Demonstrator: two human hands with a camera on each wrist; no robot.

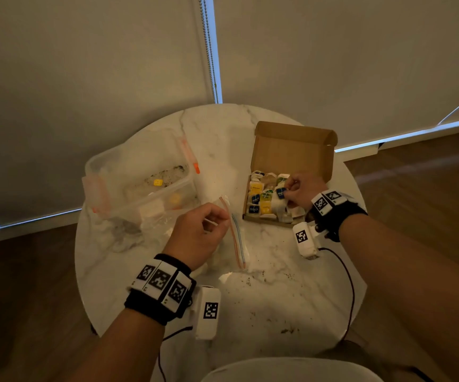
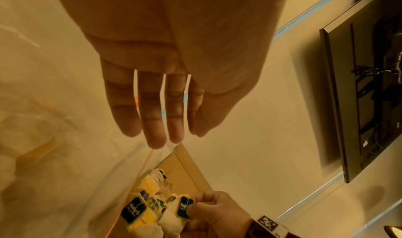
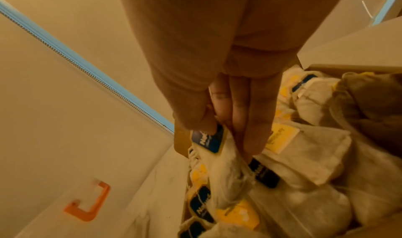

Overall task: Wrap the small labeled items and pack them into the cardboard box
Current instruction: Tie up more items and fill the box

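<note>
On round marble table [image 1: 264,299] by blinds [image 1: 85,78], wood floor [image 1: 415,183]: crumbs scattered, box [image 1: 291,150] open. Right hand [image 1: 302,193] pinching blue-tag item [image 1: 280,193]; left hand [image 1: 198,232] loosely curled over zip bag [image 1: 238,238].

Left hand [image 2: 174,61] fingers straight; right hand [image 2: 217,212] pinches blue-tagged item [image 2: 185,207].

Round white marble-patterned table [image 1: 264,299] at centre frame, flecked with dark crumbs [image 1: 287,330] toward lower right. Clear plastic storage tub with orange clips [image 1: 137,177] at centre left, holding a small yellow piece [image 1: 158,182]. Clear zip-seal bag with red and blue strips [image 1: 238,238] just right of it. Pale roller blinds [image 1: 85,64] across the top, beaded chain [image 1: 209,51] hanging between. Dark wood floor [image 1: 415,175] at right.
</note>
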